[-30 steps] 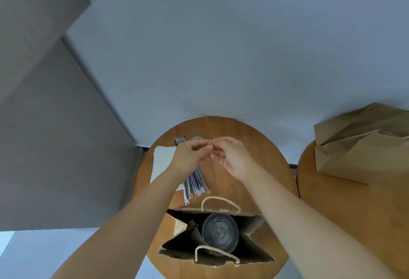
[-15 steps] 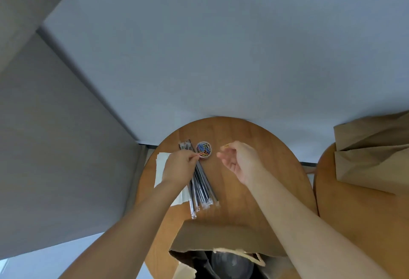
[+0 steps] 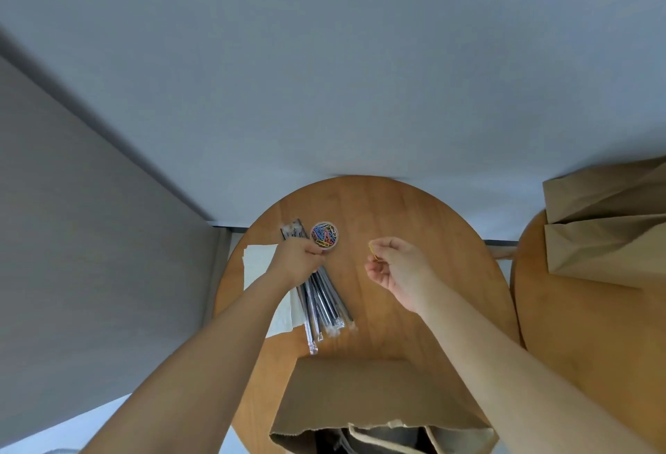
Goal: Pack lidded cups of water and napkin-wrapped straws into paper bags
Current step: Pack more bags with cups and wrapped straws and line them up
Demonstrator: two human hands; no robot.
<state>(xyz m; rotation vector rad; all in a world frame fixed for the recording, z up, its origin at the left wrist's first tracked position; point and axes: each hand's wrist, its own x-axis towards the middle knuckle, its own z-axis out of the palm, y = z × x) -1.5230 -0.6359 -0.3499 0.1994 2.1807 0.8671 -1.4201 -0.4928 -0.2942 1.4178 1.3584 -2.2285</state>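
Observation:
My left hand (image 3: pixel 297 260) rests with curled fingers on the upper part of a bundle of black wrapped straws (image 3: pixel 324 304), which lies on a round wooden table (image 3: pixel 425 223). White napkins (image 3: pixel 257 260) lie under my left wrist. My right hand (image 3: pixel 398 268) pinches a small yellow paper clip (image 3: pixel 373 251) above the table's middle. An open brown paper bag (image 3: pixel 360 392) stands at the near edge; its inside is mostly out of view.
A small round tub of coloured paper clips (image 3: pixel 324 235) sits just beyond my left hand. Folded brown paper bags (image 3: pixel 605 237) lie on a second wooden table (image 3: pixel 576 327) at the right. A grey wall runs along the left.
My hands, joined over the table a second ago, have separated: the left went down onto the straws, the right moved right with the clip. The view tilted up, hiding the bag's inside.

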